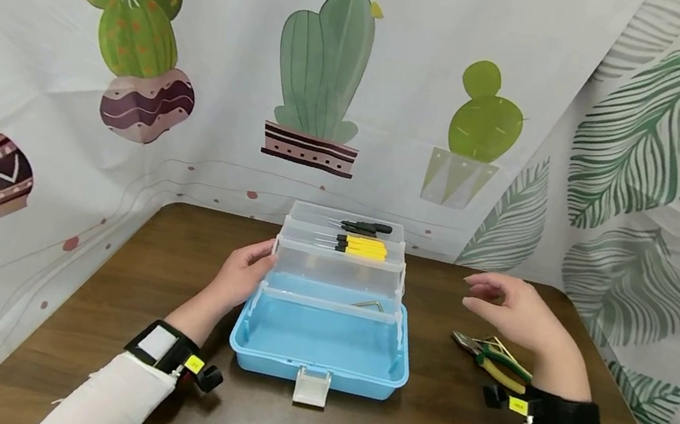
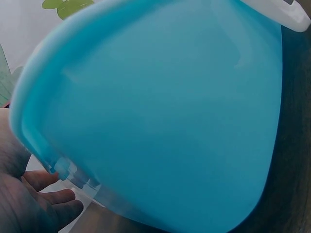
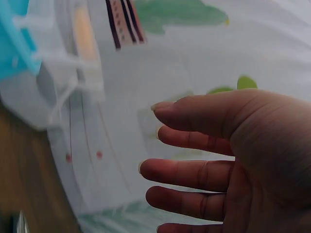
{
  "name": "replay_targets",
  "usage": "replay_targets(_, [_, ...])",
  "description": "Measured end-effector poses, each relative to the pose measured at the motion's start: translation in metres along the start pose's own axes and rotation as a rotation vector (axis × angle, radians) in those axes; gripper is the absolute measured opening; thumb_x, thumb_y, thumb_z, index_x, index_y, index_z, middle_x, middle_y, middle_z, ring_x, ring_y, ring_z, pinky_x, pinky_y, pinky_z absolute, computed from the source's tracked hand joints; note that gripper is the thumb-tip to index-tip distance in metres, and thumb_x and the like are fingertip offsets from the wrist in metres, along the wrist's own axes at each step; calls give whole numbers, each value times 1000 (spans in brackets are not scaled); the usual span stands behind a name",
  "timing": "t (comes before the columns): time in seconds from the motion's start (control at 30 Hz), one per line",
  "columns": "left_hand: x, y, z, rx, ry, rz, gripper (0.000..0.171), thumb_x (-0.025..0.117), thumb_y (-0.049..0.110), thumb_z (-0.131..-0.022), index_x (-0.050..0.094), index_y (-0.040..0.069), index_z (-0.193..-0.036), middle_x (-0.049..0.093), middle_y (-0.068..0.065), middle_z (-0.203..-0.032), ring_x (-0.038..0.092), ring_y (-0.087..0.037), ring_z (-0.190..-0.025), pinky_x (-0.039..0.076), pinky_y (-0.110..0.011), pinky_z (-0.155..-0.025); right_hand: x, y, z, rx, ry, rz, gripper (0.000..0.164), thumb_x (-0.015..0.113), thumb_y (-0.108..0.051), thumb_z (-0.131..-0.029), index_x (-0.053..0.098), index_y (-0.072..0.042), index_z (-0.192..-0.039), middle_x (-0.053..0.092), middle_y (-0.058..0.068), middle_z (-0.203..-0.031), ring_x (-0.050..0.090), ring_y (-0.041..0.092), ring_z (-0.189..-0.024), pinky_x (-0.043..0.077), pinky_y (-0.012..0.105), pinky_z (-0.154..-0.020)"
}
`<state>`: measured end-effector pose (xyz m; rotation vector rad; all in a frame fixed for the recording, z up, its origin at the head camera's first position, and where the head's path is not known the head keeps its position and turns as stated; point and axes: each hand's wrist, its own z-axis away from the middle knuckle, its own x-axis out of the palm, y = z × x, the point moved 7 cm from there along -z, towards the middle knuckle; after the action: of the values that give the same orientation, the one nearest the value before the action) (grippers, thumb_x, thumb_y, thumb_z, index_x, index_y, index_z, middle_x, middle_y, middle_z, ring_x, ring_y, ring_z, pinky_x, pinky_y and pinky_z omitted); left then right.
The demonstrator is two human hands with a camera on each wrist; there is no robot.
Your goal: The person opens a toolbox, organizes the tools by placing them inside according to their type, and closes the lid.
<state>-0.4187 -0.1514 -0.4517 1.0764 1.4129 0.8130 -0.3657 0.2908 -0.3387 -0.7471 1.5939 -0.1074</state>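
A light blue toolbox (image 1: 313, 372) stands with its clear stepped trays (image 1: 337, 271) fanned up at the back. My left hand (image 1: 243, 272) is at the left side of the trays, thumb in front at their edge. In the left wrist view its fingers (image 2: 60, 196) extend loosely beside the box's hinge end. My right hand (image 1: 515, 313) hovers over the table right of the box, fingers slightly bent, nothing in it. Below it lie pliers (image 1: 494, 358) with green and yellow handles, next to brass-coloured hex keys (image 1: 512, 355).
Black-handled screwdrivers (image 1: 367, 228) lie in the top tray, yellow-handled screwdrivers (image 1: 364, 247) in the one below. A bent hex key (image 1: 373, 304) shows lower in the box. A white latch (image 1: 311, 387) hangs at the front. A patterned cloth (image 1: 228, 73) hangs behind the brown table (image 1: 171, 251).
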Motion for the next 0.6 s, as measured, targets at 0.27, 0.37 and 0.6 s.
replay_targets(0.27, [-1,1,2,-13,-3,-3,47,48,37,-109,48,25,-155,53,-7,-156,56,-34,-139,51,-56,-107,-1,55,16,103,-54,42,39,70,-26,-98,68,0,-127,74,18,-114,70,30,-103,56,39,-80])
replay_targets(0.37, [0,3,3,-9,-7,-6,47,48,37,-110,48,24,-155,53,-7,-156,56,-34,-139,51,-56,-107,4,78,21,163,-88,58,38,71,-24,-96,69,4,-123,74,19,-110,70,30,-99,56,39,-76])
replay_targets(0.6, [0,2,2,-12,-2,-2,47,49,38,-109,49,24,-154,53,-7,-156,55,-34,-139,50,-56,-108,23,121,21,239,-154,86,29,69,-17,-92,71,5,-111,75,20,-105,70,30,-94,57,45,-77])
